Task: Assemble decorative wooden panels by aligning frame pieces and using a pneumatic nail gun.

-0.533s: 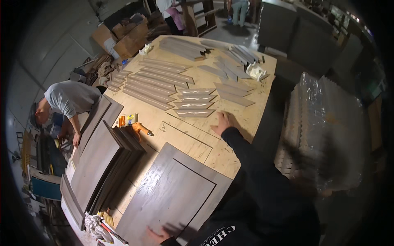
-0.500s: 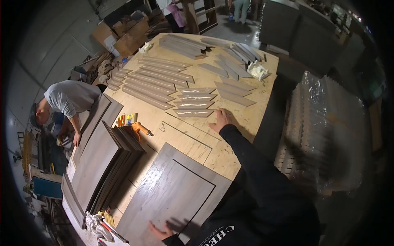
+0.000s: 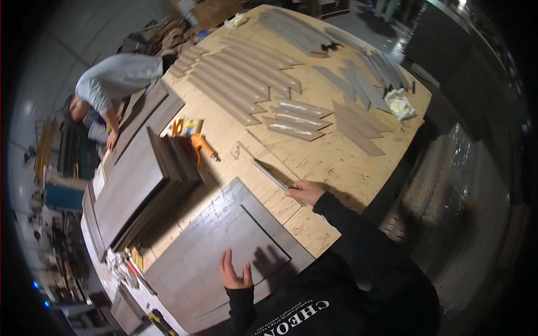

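Note:
My right hand (image 3: 308, 193) grips one end of a narrow wood strip (image 3: 271, 176), held on edge over the bare plywood. Fingers apart and empty, my left hand (image 3: 235, 273) hovers above a grey-brown wood panel (image 3: 196, 263). A dark groove (image 3: 266, 232) runs along that panel. Beyond my right hand lie several short strips with pointed ends (image 3: 296, 119), white glue streaked along their tops. Longer strips (image 3: 230, 78) rest in a row behind them.
A stack of panels (image 3: 131, 187) stands at the left, beside an orange glue gun (image 3: 203, 148). Another person (image 3: 120, 78) bends over a panel at the far left. Crumpled white material (image 3: 400, 105) and more strips (image 3: 358, 84) lie on the plywood table (image 3: 358, 173). Plastic-wrapped stacks (image 3: 437, 190) stand at the right.
My right hand has taken a strip from the near end of the glued row and brought it closer. My left hand has risen over the panel. The view has shifted.

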The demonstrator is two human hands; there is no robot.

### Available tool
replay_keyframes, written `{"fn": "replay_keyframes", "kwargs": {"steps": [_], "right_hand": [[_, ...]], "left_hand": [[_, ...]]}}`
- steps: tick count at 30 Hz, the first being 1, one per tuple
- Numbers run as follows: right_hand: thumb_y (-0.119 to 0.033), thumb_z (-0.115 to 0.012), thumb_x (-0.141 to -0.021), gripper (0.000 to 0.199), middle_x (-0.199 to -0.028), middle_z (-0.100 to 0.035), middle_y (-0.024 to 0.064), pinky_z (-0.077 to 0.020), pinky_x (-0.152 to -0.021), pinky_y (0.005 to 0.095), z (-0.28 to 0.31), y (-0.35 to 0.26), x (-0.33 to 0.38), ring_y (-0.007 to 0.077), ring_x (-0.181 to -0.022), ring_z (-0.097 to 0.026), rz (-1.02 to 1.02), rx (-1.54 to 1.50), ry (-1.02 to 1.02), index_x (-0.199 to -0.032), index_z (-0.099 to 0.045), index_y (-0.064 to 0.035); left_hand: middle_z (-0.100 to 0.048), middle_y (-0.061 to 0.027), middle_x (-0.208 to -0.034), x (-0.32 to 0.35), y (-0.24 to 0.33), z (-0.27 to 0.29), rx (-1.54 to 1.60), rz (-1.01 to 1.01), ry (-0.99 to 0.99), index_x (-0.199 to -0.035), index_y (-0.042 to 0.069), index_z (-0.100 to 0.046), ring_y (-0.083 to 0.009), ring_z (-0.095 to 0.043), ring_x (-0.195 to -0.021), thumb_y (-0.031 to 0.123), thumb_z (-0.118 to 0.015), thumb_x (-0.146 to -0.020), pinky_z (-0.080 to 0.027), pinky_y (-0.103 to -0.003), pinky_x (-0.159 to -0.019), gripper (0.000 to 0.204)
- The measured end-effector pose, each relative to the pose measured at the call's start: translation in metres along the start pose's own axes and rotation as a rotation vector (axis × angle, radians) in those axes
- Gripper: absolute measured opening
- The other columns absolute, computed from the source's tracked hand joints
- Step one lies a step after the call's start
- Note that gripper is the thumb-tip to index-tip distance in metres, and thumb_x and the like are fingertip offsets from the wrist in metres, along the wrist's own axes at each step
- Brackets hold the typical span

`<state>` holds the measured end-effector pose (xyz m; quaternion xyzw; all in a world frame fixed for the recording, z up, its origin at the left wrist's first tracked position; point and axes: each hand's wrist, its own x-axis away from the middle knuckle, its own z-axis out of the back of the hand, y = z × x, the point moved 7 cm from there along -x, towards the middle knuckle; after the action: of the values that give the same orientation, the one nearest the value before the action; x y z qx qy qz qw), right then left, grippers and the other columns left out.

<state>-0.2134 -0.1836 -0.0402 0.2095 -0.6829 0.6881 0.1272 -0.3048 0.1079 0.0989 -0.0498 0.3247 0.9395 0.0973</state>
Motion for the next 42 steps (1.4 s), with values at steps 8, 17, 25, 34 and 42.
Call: {"fn": "replay_keyframes", "kwargs": {"steps": [8, 17, 25, 34, 42], "right_hand": [[-0.034, -0.06, -0.08, 0.052, -0.102, -0.057, 0.0154, -0.046, -0.079, 0.0352, -0.117, -0.035, 0.1, 0.0247, -0.088, -0.059, -0.206, -1.07, -0.714, -0.114, -0.048, 0.0037], [-0.031, -0.063, -0.08, 0.053, -0.101, -0.057, 0.0122, -0.0489, -0.071, 0.0274, -0.147, -0.023, 0.129, 0.0189, -0.082, -0.061, -0.564, -0.593, -1.117, -0.117, -0.043, 0.0006], [-0.022, -0.065, -0.075, 0.048, -0.085, -0.06, 0.0112, -0.0468, -0.068, 0.0328, -0.127, -0.02, 0.057, 0.023, -0.079, -0.059, 0.231, 0.63, -0.211, -0.115, -0.046, -0.0037], [-0.02, -0.061, -0.076, 0.038, -0.081, -0.064, 0.0125, -0.0477, -0.066, 0.0357, -0.15, -0.003, 0.057, 0.0288, -0.072, -0.06, 0.207, 0.409, -0.111, -0.109, -0.055, -0.0028], [-0.034, -0.058, -0.08, 0.04, -0.086, -0.064, 0.0104, -0.048, -0.067, 0.0324, -0.156, -0.027, 0.033, 0.0242, -0.072, -0.061, 0.298, 0.422, -0.069, -0.105, -0.059, -0.0025]], "left_hand": [[-0.047, -0.0191, -0.119, -0.048, 0.057, 0.021, -0.081, -0.202, 0.107, -0.118, 0.005, -0.05, -0.0345, -0.045, -0.11, 0.003, -0.063, -0.068, -0.04, -0.041, -0.09, 0.051], [-0.052, -0.0054, -0.116, -0.018, 0.062, 0.041, -0.519, -0.579, -0.117, -0.106, 0.017, -0.059, -0.021, -0.054, -0.094, 0.015, -0.068, -0.066, -0.037, -0.038, -0.083, 0.041], [-0.054, -0.0126, -0.084, 0.036, -0.052, 0.058, -0.025, 0.358, 0.178, -0.096, -0.001, -0.059, -0.0238, -0.055, -0.068, 0.023, -0.082, -0.053, -0.045, -0.032, -0.059, 0.053], [-0.057, -0.0106, -0.071, 0.028, -0.034, -0.023, -0.078, 0.562, 0.224, -0.09, 0.0, -0.061, -0.0228, -0.056, -0.062, 0.037, -0.08, -0.055, -0.046, -0.034, -0.057, 0.055], [-0.056, -0.0126, -0.077, 0.02, -0.022, -0.049, -0.291, 0.464, 0.181, -0.105, 0.001, -0.055, -0.0288, -0.056, -0.07, 0.038, -0.078, -0.057, -0.045, -0.037, -0.059, 0.064]]}}
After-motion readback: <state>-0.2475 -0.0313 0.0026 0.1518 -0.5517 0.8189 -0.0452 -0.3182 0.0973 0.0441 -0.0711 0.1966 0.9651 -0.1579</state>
